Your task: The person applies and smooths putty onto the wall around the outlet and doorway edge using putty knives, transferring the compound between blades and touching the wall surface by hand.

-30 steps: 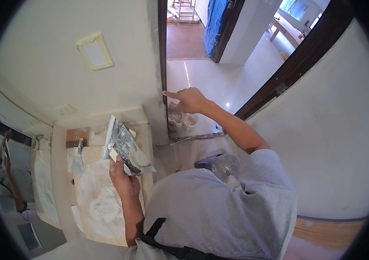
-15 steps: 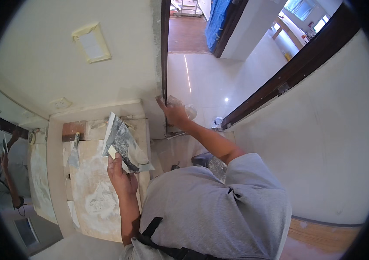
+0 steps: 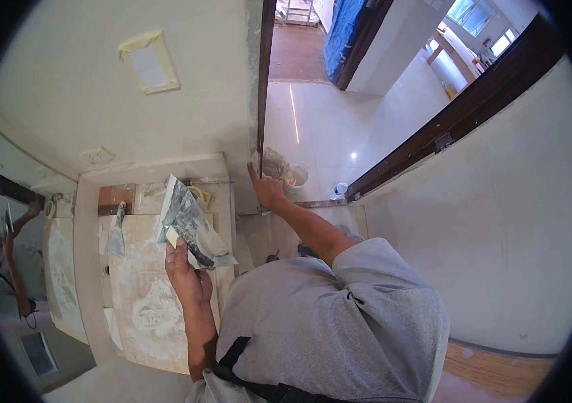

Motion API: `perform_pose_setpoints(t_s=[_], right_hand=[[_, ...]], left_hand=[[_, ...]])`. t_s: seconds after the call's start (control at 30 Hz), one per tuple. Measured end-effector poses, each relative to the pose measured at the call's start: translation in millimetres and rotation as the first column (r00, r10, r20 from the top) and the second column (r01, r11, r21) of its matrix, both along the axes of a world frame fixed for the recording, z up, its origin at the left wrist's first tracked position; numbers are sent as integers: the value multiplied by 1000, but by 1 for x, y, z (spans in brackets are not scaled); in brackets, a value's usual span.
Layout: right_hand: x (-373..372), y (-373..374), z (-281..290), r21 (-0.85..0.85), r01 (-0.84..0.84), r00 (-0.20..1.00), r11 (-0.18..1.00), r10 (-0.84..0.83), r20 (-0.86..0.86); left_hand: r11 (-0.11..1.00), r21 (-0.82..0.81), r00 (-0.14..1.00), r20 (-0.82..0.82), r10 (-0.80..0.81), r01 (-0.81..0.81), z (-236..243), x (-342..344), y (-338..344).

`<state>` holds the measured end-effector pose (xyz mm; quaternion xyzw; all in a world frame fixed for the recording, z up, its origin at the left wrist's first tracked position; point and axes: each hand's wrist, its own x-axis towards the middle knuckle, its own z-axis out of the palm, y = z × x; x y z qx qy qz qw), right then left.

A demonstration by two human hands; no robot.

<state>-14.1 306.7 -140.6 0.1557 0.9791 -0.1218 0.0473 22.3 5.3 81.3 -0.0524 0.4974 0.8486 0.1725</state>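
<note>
My left hand (image 3: pixel 190 277) is closed around a putty trowel (image 3: pixel 182 209). Its grey metal blade is smeared with pale putty, and a small cream-coloured piece shows at my fingertips. The trowel is over a dusty wooden board (image 3: pixel 135 269). My right hand (image 3: pixel 270 192) reaches forward to the wall edge beside the dark door frame (image 3: pixel 266 80). Its index finger points out against that edge, and nothing shows in the hand.
A scraper (image 3: pixel 117 232) lies on the board at the left, beside a tape roll (image 3: pixel 201 195). A pale bucket (image 3: pixel 298 176) and a small white container (image 3: pixel 339 191) stand on the floor at the doorway. A masked panel (image 3: pixel 149 66) is on the wall.
My right hand has moved down and slightly left along the wall edge, uncovering more of the bucket. My left hand keeps its hold on the trowel. The view has shifted slightly.
</note>
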Motion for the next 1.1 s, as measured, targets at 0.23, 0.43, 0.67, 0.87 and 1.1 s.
perform_pose_setpoints(t_s=[0.23, 0.43, 0.67, 0.87, 1.1], right_hand=[[9, -4, -35, -154, 32, 999, 988, -35, -19], [-12, 23, -27, -912, 52, 944, 406, -318, -88], [9, -2, 35, -164, -18, 995, 986, 2, -102], [34, -64, 100, -793, -15, 989, 609, -108, -102], [38, -129, 115, -773, -246, 969, -585, -132, -208]], left_hand=[[1000, 25, 1000, -17, 5, -5, 1, 0, -2], [994, 48, 995, -27, -95, 96, 6, -1, 2], [995, 41, 996, -14, -89, 90, 4, -2, -7], [981, 98, 986, -10, -167, 168, -5, -11, -12], [962, 27, 958, -103, -267, 271, -23, -26, -14]])
